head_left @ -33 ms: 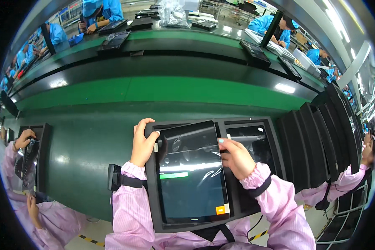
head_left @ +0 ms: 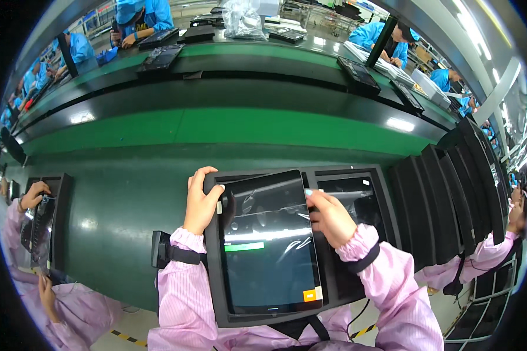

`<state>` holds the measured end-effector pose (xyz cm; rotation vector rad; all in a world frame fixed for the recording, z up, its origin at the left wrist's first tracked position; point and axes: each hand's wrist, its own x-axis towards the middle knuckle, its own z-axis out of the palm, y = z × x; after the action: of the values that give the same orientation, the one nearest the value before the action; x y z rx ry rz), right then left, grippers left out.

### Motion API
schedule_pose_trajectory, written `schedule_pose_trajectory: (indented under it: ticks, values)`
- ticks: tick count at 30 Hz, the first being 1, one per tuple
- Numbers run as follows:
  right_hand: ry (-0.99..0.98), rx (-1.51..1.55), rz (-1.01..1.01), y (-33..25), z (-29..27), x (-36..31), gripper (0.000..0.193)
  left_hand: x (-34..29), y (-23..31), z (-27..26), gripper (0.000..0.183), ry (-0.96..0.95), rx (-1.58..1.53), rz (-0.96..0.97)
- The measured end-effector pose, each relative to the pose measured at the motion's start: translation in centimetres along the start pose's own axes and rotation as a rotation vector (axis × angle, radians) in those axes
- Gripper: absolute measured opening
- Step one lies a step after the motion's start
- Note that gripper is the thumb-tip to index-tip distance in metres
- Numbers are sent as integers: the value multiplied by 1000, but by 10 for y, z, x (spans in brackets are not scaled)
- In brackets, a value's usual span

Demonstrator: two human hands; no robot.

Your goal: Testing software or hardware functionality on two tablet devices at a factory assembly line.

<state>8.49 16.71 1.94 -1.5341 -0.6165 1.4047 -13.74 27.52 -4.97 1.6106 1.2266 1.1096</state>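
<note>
A tablet (head_left: 269, 266) with a lit, mostly dark screen lies slightly tilted in the left compartment of a black tray (head_left: 310, 176). The screen carries a green bar and an orange square, and its glossy front shows reflections. My left hand (head_left: 201, 202) grips the tray's upper left corner, its thumb beside the tablet's edge. With thumb and fingers closed, my right hand (head_left: 334, 219) holds the tablet's right edge near the top; some fingertips are hidden. A second dark tablet (head_left: 357, 202) lies in the right compartment, partly behind my right hand.
Several black trays (head_left: 433, 199) stand stacked to the right on the green worktop (head_left: 123, 216). At the left, a co-worker's hand (head_left: 36, 194) is at another tray (head_left: 62, 205). Across a raised ledge, tablets (head_left: 357, 75) lie on a line where people in blue work.
My right hand has shifted very slightly left along the tablet's edge. My left hand, the tablet and the tray look the same.
</note>
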Motion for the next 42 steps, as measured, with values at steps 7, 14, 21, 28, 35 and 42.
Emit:
schedule_pose_trajectory:
  ticks: [7,14,21,28,35,42]
  values:
    - [172,-256,-197,-5,12,58,37,0,-2,2,32,17,2,9]
    - [124,87,-8,-14,11,56,28,0,-1,2,32,24,8,5]
    - [45,198,-50,9,9,69,23,0,0,1,31,33,-1,18]
    - [-6,48,-172,42,-10,90,23,0,2,1,30,25,60,81]
    - [-209,-136,-355,16,23,56,22,15,38,12,25,-173,97,415]
    - [94,-964,-786,-4,24,43,17,28,39,30,55,-538,-362,4]
